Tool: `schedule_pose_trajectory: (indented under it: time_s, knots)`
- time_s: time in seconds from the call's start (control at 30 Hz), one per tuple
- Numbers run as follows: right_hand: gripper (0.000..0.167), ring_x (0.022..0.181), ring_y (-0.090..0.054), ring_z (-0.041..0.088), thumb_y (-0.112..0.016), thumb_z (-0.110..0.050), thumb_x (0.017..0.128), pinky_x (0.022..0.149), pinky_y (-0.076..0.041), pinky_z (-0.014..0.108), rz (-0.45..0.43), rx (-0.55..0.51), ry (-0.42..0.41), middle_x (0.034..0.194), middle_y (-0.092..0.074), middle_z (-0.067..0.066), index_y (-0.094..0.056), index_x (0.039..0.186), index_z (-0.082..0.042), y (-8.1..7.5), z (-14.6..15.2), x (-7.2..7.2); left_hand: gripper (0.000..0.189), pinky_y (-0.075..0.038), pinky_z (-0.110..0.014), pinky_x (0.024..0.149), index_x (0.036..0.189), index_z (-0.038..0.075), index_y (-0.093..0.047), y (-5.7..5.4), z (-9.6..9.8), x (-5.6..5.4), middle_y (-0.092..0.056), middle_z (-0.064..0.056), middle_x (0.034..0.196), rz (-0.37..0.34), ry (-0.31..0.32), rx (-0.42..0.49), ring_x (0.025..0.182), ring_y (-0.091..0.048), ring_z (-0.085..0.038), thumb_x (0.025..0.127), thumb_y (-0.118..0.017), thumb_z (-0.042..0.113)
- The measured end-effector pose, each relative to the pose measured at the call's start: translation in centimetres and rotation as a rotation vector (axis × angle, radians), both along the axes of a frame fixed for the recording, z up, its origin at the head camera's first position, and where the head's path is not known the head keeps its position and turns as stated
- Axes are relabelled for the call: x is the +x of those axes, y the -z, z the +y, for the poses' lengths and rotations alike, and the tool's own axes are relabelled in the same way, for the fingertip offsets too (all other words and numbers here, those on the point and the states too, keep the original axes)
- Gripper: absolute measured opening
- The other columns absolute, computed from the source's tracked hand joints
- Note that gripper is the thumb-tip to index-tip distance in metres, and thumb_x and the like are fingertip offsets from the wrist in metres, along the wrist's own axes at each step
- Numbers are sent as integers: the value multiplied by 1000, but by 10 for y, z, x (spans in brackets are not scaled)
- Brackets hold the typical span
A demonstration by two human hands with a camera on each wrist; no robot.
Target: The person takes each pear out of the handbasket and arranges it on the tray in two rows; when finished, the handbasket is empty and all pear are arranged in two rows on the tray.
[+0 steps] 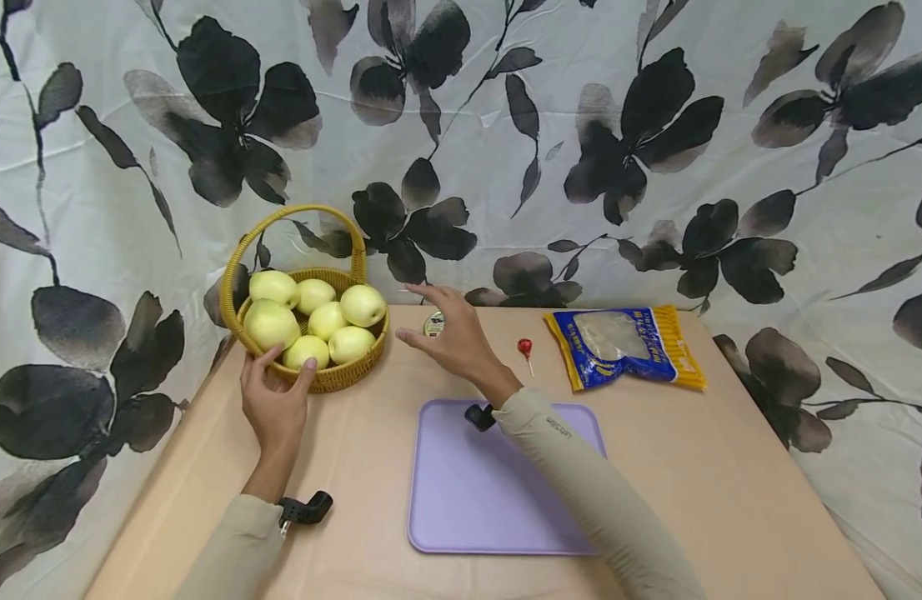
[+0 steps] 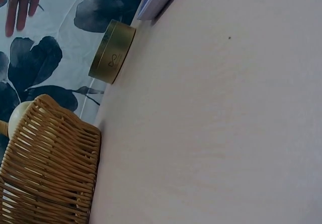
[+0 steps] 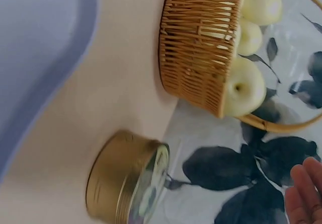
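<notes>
- Step in hand, as I judge it from where I stand: handling the basket (image 1: 348, 377) of apples, with a hand to either side of it.
- Left hand (image 1: 275, 404), one: at the basket's near left side, thumb tip against the nearest apple (image 1: 306, 350); I cannot tell whether it grips rim or fruit, or merely touches.
- Right hand (image 1: 461, 337), one: raised to the right of the basket and apart from it, fingers extended, nothing held.
- Next move, my reading: it calls for a sure hold at the left; the right hand, if brought to the basket, should keep clear of the tin.
- Basket, one: woven, with an arched handle; upright at the far left of the table (image 1: 363, 467).
- Apples, seven visible: pale green, heaped inside the basket; any underneath are hidden.
- Tin (image 3: 110, 178), one: gold, round, right of the basket, partly behind the right hand in the head view.
- Lollipop (image 1: 524, 345), one: red, between tin and packet.
- Packet (image 1: 624, 346), one: blue and yellow, lying far right.
- Tray (image 1: 491, 492), one: lavender, nearer side, partly beneath the right forearm.
- Wrist cameras (image 1: 308, 508), two: black, one per wrist.
</notes>
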State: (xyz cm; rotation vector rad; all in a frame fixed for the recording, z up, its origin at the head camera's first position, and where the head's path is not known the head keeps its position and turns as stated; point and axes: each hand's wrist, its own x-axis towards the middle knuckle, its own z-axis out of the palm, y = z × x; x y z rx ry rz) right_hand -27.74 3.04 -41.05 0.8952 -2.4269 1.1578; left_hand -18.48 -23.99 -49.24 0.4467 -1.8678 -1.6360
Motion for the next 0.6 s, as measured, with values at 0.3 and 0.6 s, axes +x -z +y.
schedule_pose_trajectory:
  time_s: [0.3,0.6]
  knots:
    - [68,134,-61,29,-85,-39,92,114,-47,49,-125,64,-27,150,-62,6,-59,151,-18,13,-52,-33,56,-44,-48,122,140,-1,-59,8,-5,0,-23,-9,175,-20,-13,35,159,-36,-27,92,-84,15]
    - [67,145,-53,27,-85,-39,92,122,-42,47,-213,148,-4,153,-62,1,-61,151,-20,17,-88,-60,57,-49,-47,116,141,9,-59,8,-5,0,-51,-6,155,-76,-24,-18,152,-44,-20,93,-84,27]
